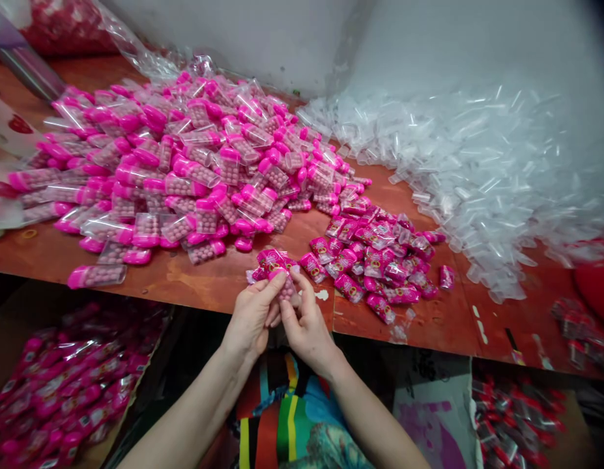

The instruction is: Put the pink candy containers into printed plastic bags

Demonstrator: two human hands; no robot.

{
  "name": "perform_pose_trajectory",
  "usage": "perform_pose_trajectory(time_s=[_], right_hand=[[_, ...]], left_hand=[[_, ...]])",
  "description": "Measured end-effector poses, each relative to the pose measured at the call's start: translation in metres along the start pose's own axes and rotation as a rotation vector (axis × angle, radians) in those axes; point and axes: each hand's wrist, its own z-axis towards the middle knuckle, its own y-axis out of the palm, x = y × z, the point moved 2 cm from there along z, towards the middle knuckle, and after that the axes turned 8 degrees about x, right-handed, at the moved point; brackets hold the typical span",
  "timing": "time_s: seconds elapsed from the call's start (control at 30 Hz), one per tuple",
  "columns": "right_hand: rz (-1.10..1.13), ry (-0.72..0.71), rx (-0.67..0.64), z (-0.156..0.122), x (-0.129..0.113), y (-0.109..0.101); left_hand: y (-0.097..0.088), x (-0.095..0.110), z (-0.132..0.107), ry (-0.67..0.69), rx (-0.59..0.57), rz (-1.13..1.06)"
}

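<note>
Close to the front edge of the table, my left hand (251, 317) and my right hand (309, 331) come together around one small candy bottle (285, 287), a clear tube of pink balls with a pink cap. Fingers of both hands are closed on it and partly hide it. Just beyond my fingertips lie a few printed pink sleeves (271, 258); whether they are filled I cannot tell. To the right is a heap of shiny printed pink pieces (374, 257). A large pile of pink-capped candy bottles (184, 163) spreads to the left.
Clear plastic sleeves (458, 163) are heaped along the wall at right. Under the reddish table (214, 286), a carton at left holds wrapped pink bottles (71, 391); another at right holds red-and-clear pieces (517, 417). A red round object (597, 283) stands at the right edge.
</note>
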Motion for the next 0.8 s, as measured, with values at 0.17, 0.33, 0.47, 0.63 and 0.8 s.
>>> perform_pose_trajectory(time_s=[0.17, 0.33, 0.47, 0.63, 0.8], right_hand=[[0.376, 0.229, -0.052, -0.002, 0.010, 0.004], [0.414, 0.247, -0.103, -0.001, 0.007, -0.001], [0.293, 0.196, -0.065, 0.003, -0.003, -0.008], [0.326, 0.233, -0.129, 0.002, -0.006, -0.007], [0.188, 0.158, -0.080, 0.003, -0.003, -0.008]], left_hand=[[-0.002, -0.001, -0.005, -0.015, -0.057, 0.024], [-0.005, 0.005, -0.003, -0.050, -0.148, 0.116], [-0.003, 0.011, -0.001, -0.076, -0.177, 0.087], [0.004, 0.004, -0.002, -0.075, -0.133, 0.050], [0.001, -0.002, -0.005, -0.026, -0.008, 0.084]])
